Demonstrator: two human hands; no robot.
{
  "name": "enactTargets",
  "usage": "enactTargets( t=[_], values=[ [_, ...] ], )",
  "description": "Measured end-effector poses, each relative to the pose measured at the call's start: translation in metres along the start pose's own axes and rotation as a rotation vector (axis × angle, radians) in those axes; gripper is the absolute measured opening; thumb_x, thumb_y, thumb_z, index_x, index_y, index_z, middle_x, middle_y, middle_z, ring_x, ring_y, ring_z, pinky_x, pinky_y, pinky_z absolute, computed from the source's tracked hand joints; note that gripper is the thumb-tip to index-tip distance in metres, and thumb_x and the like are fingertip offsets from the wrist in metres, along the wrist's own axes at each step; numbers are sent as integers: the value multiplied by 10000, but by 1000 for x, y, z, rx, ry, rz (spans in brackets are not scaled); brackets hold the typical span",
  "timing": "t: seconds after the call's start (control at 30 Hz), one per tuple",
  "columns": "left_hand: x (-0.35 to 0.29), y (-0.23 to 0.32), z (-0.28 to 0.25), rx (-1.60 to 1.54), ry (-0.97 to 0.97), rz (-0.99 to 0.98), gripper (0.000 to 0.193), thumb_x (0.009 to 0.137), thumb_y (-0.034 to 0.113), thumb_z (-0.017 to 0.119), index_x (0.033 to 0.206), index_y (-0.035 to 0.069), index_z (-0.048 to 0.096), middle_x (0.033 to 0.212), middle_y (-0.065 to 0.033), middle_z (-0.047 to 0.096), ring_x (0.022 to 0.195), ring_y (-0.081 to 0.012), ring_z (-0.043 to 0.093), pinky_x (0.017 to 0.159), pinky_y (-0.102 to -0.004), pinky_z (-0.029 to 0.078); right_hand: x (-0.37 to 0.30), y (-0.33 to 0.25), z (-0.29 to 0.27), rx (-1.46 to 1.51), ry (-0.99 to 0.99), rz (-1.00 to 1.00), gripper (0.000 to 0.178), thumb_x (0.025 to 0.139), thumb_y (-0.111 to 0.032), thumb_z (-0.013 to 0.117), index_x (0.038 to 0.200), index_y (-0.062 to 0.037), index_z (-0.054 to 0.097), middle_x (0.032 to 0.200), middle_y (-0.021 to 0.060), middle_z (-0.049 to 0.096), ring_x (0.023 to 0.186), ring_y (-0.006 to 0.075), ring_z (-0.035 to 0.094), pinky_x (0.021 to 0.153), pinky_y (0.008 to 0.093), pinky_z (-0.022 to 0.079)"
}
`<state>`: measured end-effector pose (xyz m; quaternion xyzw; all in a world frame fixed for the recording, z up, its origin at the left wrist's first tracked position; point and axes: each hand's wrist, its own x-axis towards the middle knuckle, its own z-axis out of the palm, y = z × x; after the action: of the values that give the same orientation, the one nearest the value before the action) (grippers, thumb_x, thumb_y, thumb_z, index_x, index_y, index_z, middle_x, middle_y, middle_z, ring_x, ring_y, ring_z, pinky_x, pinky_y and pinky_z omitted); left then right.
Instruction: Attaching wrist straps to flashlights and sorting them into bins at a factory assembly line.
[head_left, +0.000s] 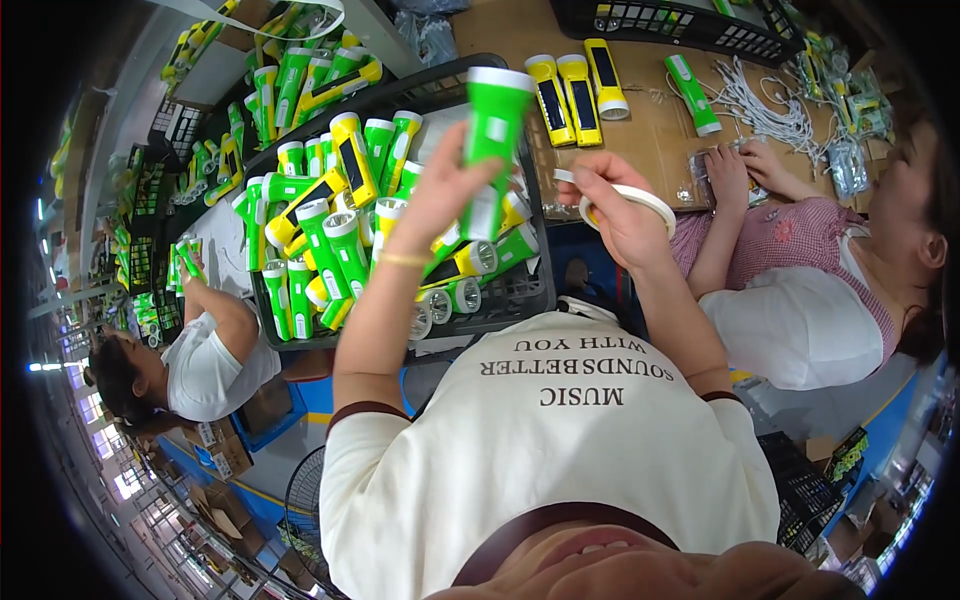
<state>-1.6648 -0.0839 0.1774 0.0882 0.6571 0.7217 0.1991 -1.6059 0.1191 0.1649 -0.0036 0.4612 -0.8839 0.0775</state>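
A green flashlight (498, 110) with a white head is upright in my left hand (447, 190), whose fingers wrap round its body, slightly blurred. My right hand (628, 222) holds a narrow roll of white tape (657, 200), the ring hanging around its fingers. A short loose end of tape (564, 176) sticks out by the thumb and index finger, apart from the flashlight. Below my left hand stands a black crate (512, 308) heaped with green flashlights (343, 250) and yellow flashlights (352, 160).
Several yellow flashlights (580, 98) and one green flashlight (692, 95) lie on the brown worktable (640, 140). White cables (765, 105) are bunched at the right. A co-worker (790, 290) handles a bagged item at my right; another person (215, 350) works at the left.
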Motion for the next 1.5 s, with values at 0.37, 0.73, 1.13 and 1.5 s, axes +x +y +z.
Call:
enactTargets(
  t=[0.37, 0.73, 1.13, 1.5],
  values=[
    [-22, -6, 50, 419, 90, 300, 526, 898, 365, 440, 1245, -10, 313, 1086, -175, 515, 959, -267, 529, 824, -315, 412, 5, -11, 19, -560, 39, -95, 185, 804, -156, 639, 867, -24, 525, 767, 2, 532, 689, 69, 502, 632, 195, 415],
    [43, -26, 60, 113, -27, -78, 320, 754, 233, 666, 913, -7, 526, 744, -61, 600, 674, -100, 585, 571, -235, 462, 5, -1, -43, -569, 185, -204, 159, 788, -151, 643, 792, -43, 527, 757, 7, 501, 677, 69, 470, 608, 198, 382],
    [264, -126, 164, 573, 288, -160, 663, 640, 277, 732, 1058, -101, 382, 1043, -276, 519, 956, -369, 546, 807, -382, 468, -27, 60, -125, 157, 859, -159, 113, 852, -128, 551, 800, -56, 480, 749, 53, 522, 701, 122, 513, 712, 274, 458],
    [112, -19, -86, 1556, 851, 189, 372, 656, 196, 646, 963, 30, 517, 905, -157, 530, 885, -335, 533, 715, -425, 469, -44, 58, -98, -20, 651, -104, 85, 866, -100, 522, 813, -39, 495, 742, 45, 531, 708, 106, 505, 719, 239, 417]
  ],
)
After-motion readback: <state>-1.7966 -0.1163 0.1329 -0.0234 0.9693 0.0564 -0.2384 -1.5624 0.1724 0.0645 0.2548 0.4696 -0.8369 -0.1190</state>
